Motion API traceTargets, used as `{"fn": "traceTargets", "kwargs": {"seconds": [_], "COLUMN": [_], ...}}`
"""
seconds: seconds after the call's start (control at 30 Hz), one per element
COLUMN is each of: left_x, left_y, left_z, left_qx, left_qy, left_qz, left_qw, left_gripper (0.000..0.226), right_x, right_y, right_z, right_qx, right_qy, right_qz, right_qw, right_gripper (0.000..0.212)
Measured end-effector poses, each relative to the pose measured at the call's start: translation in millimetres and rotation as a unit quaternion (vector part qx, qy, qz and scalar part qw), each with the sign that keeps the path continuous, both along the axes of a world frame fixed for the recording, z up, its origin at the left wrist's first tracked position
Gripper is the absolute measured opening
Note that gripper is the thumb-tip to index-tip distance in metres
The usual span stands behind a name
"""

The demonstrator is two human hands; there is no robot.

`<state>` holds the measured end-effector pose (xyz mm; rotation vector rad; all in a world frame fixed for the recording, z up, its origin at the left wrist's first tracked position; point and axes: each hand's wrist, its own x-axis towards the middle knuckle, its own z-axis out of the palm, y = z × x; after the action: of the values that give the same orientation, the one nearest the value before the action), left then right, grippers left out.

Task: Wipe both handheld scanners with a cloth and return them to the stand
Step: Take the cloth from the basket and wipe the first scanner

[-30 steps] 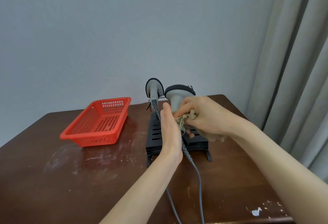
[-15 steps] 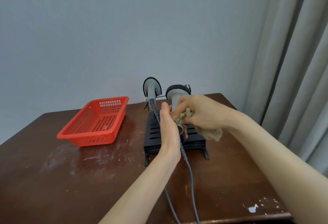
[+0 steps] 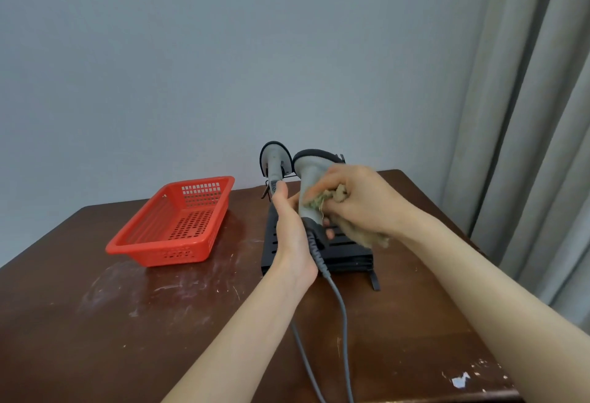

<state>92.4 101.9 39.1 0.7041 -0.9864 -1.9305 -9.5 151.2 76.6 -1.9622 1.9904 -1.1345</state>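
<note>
Both hands were on one scanner point(image 3: 311, 176) — left hand point(image 3: 292, 236) wrapped round the bottom of its grip, right hand point(image 3: 357, 201) bunching the cloth point(image 3: 332, 198) against the grip's right side. It stood pretty much upright, head on top, cable point(image 3: 341, 307) trailing down over the counter point(image 3: 127, 322) toward the near edge. The stand point(image 3: 348, 252) sat right below and behind the hands, so putting it back looked like a short move forward — left hand closer. The second scanner point(image 3: 275, 160) was parked upright at the stand's back left, just beside the left thumb. Couldn't see the stand's hooks behind the heads, and the left fingers were mostly hidden too.
</note>
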Motion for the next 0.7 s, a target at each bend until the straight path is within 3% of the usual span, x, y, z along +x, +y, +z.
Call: {"fn": "traceTargets", "kwargs": {"seconds": [0.1, 0.23, 0.3, 0.37, 0.43, 0.53, 0.7], "left_x": [-2, -1, 0, 1, 2, 5, 6], "left_y": [3, -5, -8, -10, -11, -12, -14], "left_z": [1, -1, 1, 3, 4, 4, 0], "left_qx": [0.020, 0.017, 0.035, 0.042, 0.050, 0.095, 0.128], "left_qy": [0.007, 0.003, 0.007, 0.013, 0.024, 0.055, 0.057], "left_qz": [-0.018, -0.028, -0.014, 0.000, -0.013, -0.042, -0.032], "left_qw": [1.000, 0.999, 0.999, 0.999, 0.998, 0.993, 0.990], "left_gripper": [0.048, 0.057, 0.050, 0.032, 0.023, 0.022, 0.029], "right_x": [-2, -2, -9, -16, -20, -24, -22], "right_y": [-7, 10, 15, 16, 14, 8, 3], "right_z": [-1, 3, 2, -2, -10, -17, -15], "right_qx": [-0.073, 0.092, 0.107, 0.058, -0.006, -0.070, -0.140], "right_qy": [0.016, -0.060, -0.032, 0.048, 0.014, -0.078, -0.133], "right_qz": [-0.099, 0.061, 0.022, -0.099, -0.158, -0.171, -0.156], "right_qw": [0.992, 0.992, 0.994, 0.992, 0.987, 0.980, 0.969], "right_gripper": [0.022, 0.025, 0.019, 0.018, 0.023, 0.026, 0.026]}}
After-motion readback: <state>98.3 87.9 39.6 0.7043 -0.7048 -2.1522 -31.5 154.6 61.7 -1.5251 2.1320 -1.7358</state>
